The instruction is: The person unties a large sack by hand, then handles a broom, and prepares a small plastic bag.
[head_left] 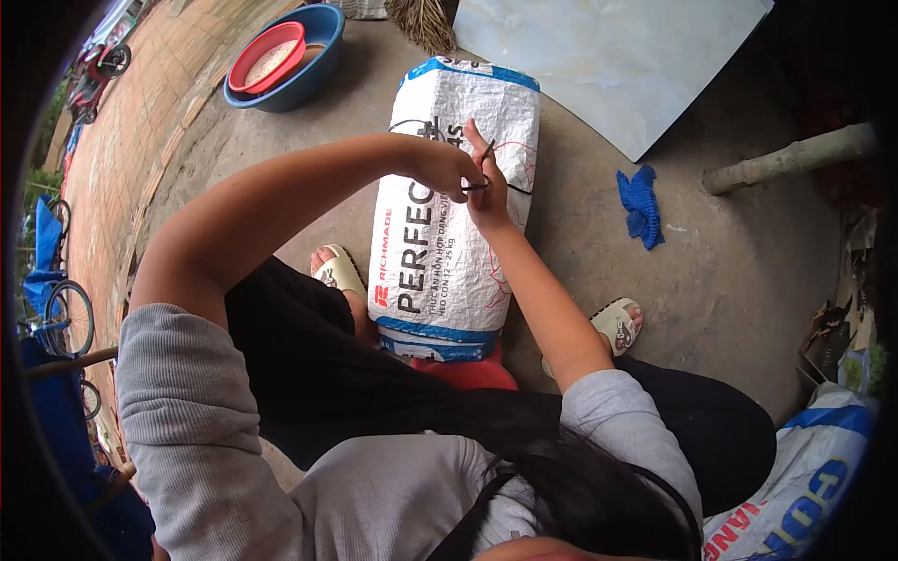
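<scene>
A bundle of white woven sacks (449, 290) with blue bands and printed lettering stands in front of me, between my feet. A thin black cord (520, 191) runs across its upper part. Over the bundle, my left hand (443, 172) is closed on a dark piece of the cord. My right hand (488, 194) meets it from the right, with one finger stretched up and the cord across its fingers. A short dark end sticks out above that hand. The hands overlap, so the exact grip is partly hidden.
A red basin (486, 374) shows under the bundle's near end. Farther left, a smaller red basin (297, 42) sits inside a blue basin (329, 28). A pale board (599, 65), a blue cloth (640, 206), a wooden post (786, 163) and another printed sack (795, 486) are to the right.
</scene>
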Demonstrator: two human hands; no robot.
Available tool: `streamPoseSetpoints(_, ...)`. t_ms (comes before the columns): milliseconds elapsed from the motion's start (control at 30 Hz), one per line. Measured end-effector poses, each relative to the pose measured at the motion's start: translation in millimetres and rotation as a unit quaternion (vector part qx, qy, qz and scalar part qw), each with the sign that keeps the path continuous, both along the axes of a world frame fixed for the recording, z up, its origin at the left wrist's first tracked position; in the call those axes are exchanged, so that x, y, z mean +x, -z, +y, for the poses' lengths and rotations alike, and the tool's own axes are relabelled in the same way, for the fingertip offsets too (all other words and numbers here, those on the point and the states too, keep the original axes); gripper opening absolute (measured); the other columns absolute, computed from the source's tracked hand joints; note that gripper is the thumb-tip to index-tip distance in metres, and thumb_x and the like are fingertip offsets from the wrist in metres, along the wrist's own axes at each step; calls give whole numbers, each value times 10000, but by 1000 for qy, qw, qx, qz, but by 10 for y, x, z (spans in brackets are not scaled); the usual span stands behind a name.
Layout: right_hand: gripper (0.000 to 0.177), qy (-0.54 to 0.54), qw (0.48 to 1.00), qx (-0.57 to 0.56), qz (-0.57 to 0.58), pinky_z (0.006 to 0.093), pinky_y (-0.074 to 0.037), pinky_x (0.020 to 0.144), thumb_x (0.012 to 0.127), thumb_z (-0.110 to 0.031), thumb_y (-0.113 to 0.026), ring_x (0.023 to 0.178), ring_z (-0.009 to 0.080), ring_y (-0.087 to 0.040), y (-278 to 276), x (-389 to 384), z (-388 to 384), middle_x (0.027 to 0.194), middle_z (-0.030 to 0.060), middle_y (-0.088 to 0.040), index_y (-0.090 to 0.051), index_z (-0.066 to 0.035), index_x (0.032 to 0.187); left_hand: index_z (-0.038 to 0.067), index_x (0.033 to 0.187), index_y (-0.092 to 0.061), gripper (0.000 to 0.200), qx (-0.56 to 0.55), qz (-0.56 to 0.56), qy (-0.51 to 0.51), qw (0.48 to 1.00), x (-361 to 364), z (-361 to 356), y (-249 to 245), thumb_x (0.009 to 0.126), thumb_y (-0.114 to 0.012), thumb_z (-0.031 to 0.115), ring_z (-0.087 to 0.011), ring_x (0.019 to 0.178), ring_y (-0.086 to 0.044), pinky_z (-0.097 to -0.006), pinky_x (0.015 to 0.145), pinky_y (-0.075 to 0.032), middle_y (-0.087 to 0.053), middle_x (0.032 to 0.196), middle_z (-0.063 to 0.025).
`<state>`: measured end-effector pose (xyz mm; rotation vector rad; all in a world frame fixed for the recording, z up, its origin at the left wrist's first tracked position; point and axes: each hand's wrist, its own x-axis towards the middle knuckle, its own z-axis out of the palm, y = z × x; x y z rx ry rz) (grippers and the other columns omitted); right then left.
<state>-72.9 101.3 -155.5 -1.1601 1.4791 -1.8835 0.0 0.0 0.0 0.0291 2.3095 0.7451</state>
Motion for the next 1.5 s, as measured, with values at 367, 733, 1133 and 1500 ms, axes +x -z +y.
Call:
streamPoseSetpoints(367,403,49,981,-84,-167,325,-323,1041,1034,-285,-288,1206,199,-449,-324,20,119,1323,140,-474,-437,2,1273,37,798,-650,143,235,-178,-279,914,-174,-41,100,774,-524,101,-55,468,-321,-232,441,-262,-373,544,71)
streamPoseSetpoints(733,268,39,997,-30,53,323,-444,589,1017,-274,-361,626,167,-580,-111,62,74,679,64,-563,-507,-66,931,8,798,-622,108,152,-293,-290,898,-176,-87,79,766,-560,90,-54,426,-285,-227,403,-202,-317,509,74)
streamPoseSetpoints(1133,311,34,925,-15,-378,237,-194,382,1019,-337,-350,435,63,-249,-358,-231,19,630,-29,-363,-388,-138,782,165,1256,-511,465,-212,276,-138,927,-135,-704,-128,809,-606,81,-243,927,-641,-377,773,-527,-617,1146,-80)
streamPoseSetpoints(1500,315,169,851,131,-480,287,-165,373,984,-322,-310,371,120,-203,-797,-723,-123,504,-22,-277,-356,-165,714,117,1052,-644,276,37,151,-356,922,-480,133,623,878,-451,212,-208,710,-668,-358,670,-515,-656,708,-115)
